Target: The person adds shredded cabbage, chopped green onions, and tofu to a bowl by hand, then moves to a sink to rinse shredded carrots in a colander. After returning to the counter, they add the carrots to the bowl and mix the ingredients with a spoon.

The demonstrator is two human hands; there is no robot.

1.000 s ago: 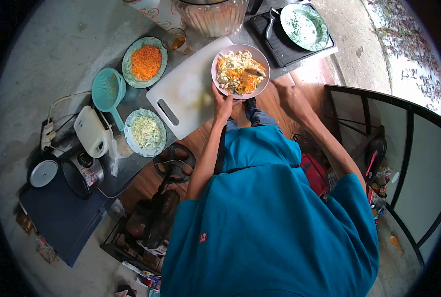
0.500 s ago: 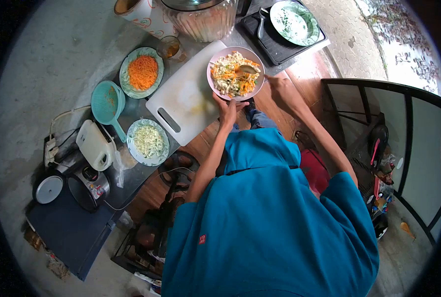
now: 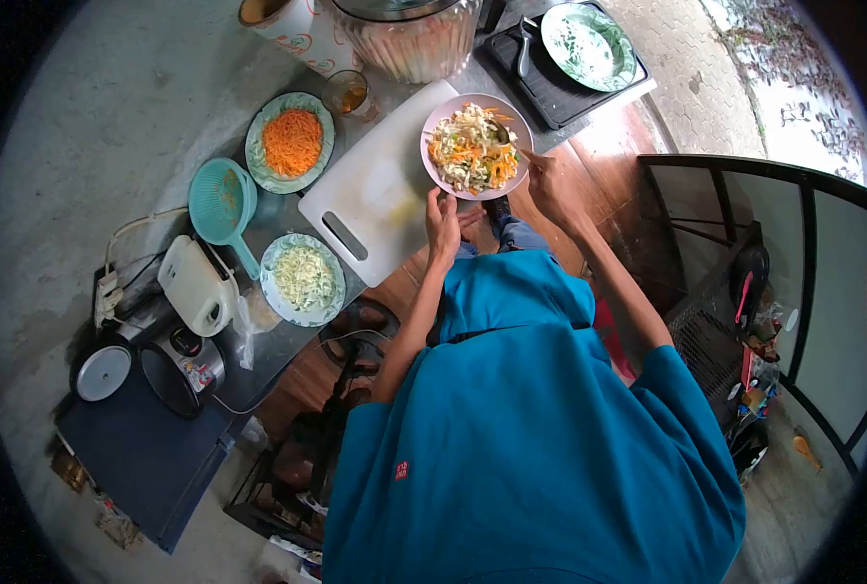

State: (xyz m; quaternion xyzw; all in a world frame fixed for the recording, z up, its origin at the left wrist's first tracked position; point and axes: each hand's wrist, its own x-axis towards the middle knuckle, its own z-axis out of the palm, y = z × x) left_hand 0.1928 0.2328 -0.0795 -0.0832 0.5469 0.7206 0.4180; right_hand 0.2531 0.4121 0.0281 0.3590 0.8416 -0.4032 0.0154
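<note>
A pink bowl (image 3: pixel 427 164) holds a mix of shredded carrot, pale cabbage shreds and bits of green. It sits over the right end of a white cutting board (image 3: pixel 370 175). My right hand (image 3: pixel 556 193) grips the handle of a spoon (image 3: pixel 503 134), whose head rests in the mix at the bowl's right side. Just below the rim on the near left is my left hand (image 3: pixel 443 232), fingers apart and fingertips close to the bowl.
Left of the board stand a plate of shredded carrot (image 3: pixel 292 143), a plate of shredded cabbage (image 3: pixel 303 279) and a green strainer (image 3: pixel 221 201). A glass (image 3: pixel 348 94) and a large ribbed jar (image 3: pixel 416 44) are behind. A patterned plate (image 3: pixel 589 47) lies on a black griddle (image 3: pixel 539 95).
The spoon has shifted toward the bowl's far right side with my right hand. My left hand has loosened from the bowl's rim, and the view has shifted slightly.
</note>
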